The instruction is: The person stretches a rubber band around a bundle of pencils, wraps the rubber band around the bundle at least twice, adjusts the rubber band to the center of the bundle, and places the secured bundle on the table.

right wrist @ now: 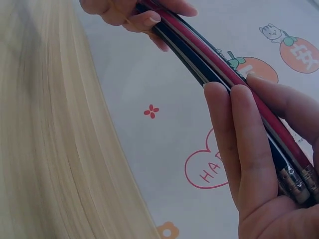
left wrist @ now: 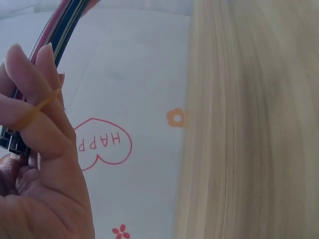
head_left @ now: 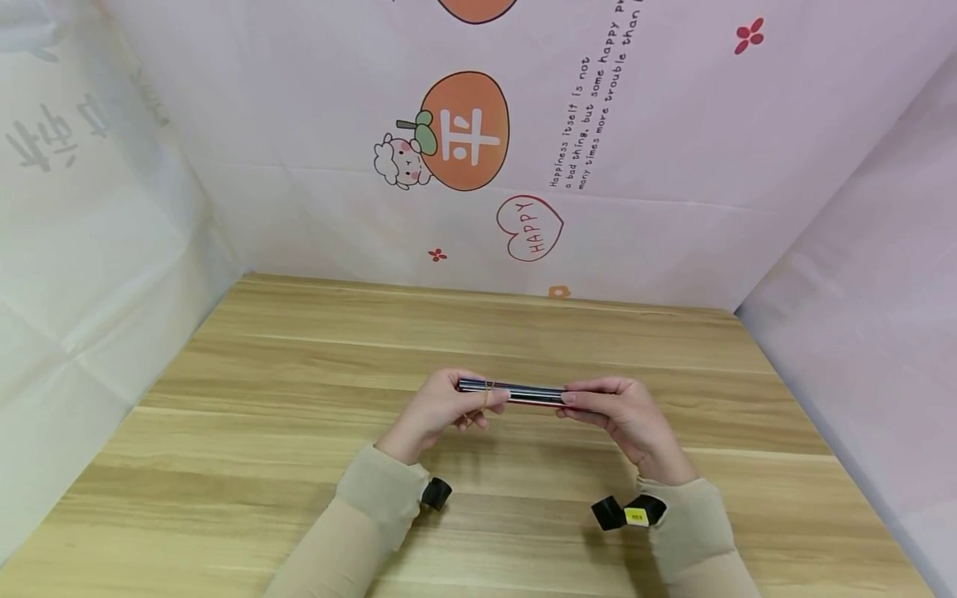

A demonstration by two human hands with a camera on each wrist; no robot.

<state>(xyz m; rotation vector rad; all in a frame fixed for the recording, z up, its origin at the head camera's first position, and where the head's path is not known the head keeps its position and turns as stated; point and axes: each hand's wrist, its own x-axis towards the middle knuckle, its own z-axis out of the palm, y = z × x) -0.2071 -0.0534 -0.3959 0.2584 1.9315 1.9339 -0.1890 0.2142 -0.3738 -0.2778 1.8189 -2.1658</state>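
Observation:
A bundle of several pencils [head_left: 534, 397], dark blue and red, is held level above the table between both hands. My left hand [head_left: 437, 409] grips its left end. A tan rubber band [left wrist: 46, 102] stretches across the left fingers and loops round the bundle near that end. At the other end, my right hand [head_left: 635, 419] holds the pencils between thumb and fingers. Metal ferrules and erasers [right wrist: 299, 186] show by the right palm in the right wrist view. How many pencils there are is partly hidden by the fingers.
Below the hands spreads a wood-grain table [head_left: 314, 365]. A white printed cloth [head_left: 643, 249] hangs behind it, and more white cloth [head_left: 97, 274] stands at both sides. Each wrist carries a black strap-on device [head_left: 437, 493].

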